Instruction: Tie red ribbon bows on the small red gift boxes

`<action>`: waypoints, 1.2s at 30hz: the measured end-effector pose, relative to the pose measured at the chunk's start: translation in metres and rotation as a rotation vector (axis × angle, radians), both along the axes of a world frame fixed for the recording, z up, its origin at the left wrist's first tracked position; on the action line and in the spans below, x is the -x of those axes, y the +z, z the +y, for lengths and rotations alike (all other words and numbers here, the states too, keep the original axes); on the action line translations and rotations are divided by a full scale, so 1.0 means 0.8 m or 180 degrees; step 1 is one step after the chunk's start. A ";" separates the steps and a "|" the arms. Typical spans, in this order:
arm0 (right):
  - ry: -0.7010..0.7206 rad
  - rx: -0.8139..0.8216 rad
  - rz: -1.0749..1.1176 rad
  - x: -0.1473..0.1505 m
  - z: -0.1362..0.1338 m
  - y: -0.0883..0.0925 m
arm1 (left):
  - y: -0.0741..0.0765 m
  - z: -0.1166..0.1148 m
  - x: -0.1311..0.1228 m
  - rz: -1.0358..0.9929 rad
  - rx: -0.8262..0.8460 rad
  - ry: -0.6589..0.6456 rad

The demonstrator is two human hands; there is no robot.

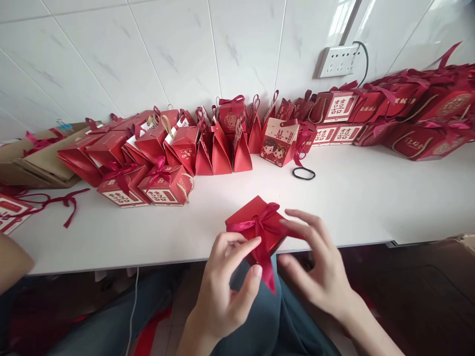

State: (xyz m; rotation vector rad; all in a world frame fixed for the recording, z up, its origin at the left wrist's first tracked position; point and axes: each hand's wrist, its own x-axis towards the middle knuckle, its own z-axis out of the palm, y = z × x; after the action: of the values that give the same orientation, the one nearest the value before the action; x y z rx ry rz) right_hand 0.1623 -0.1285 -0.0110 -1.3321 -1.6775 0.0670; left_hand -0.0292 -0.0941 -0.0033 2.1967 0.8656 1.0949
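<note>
A red gift box [241, 215] with a crimson satin ribbon bow [261, 221] on its top is at the table's front edge, in front of me. One ribbon tail hangs down its near side. My left hand [232, 282] is at the box's near left, thumb and index finger apart beside the hanging tail; its other fingers are curled and partly hidden. At the right side of the bow is my right hand [319, 262], fingers spread, fingertips at or close to the ribbon. I cannot tell whether they touch it.
Rows of red gift boxes [185, 143] stand along the tiled wall, with more stacked ones [411, 106] at right. A black elastic loop [303, 173] lies on the white table [334, 198]. Brown cardboard [48, 158] and another person's arm [13, 264] are at left.
</note>
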 end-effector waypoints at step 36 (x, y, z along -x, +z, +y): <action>0.1271 -0.0275 -0.0064 -0.008 -0.008 -0.004 | 0.005 0.058 -0.059 -0.0847 0.1965 0.1090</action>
State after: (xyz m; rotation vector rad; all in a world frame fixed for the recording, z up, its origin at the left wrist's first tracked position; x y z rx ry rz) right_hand 0.1685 -0.1349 -0.0143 -0.9219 -1.9204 0.2118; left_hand 0.0178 -0.0479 0.0009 1.3987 1.2803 1.0566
